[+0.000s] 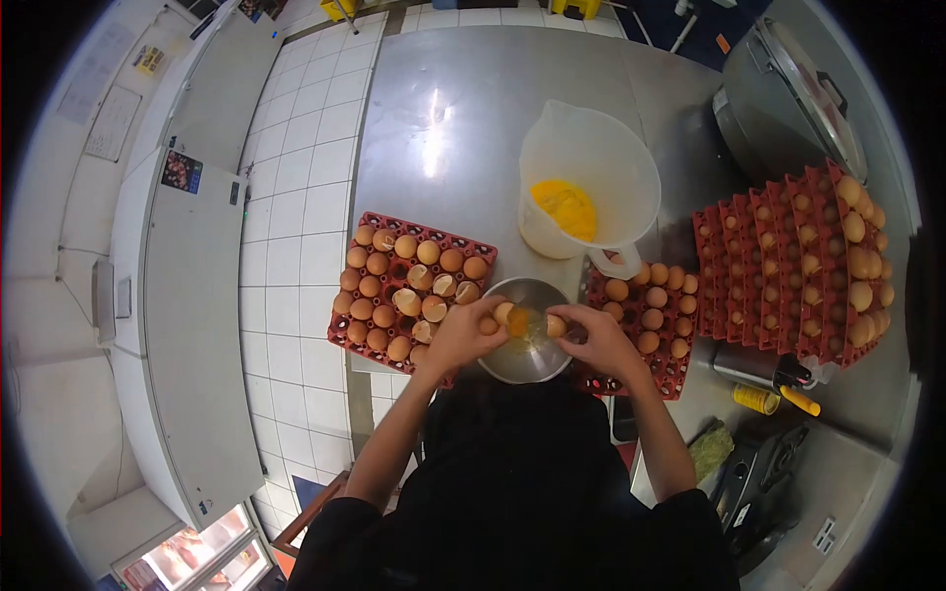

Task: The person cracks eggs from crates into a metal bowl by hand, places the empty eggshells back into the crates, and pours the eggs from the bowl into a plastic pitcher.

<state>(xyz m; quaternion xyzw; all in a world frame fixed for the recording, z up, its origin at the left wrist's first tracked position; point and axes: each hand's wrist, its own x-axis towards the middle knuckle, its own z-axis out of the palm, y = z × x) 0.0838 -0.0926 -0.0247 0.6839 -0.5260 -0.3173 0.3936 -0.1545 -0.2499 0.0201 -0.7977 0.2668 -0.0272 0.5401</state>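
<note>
Over a steel bowl [527,360], my left hand [465,335] holds one part of a cracked egg [504,313]. My right hand [594,342] pinches the other shell piece [557,325]. Yellow yolk [518,323] shows between the two pieces. To the left lies a red egg tray [477,242] with whole brown eggs and several empty shells. Another red tray [673,380] with whole eggs is on the right, partly behind my right hand. Beyond the bowl a translucent jug [616,167] contains yellow yolks [565,207].
Stacked egg trays [769,266] stand at the right, in front of a large metal pot [788,98]. A yellow-labelled can [756,398], an orange handle [800,401] and a black stove [759,483] are at the lower right. White cabinets [197,325] line the left.
</note>
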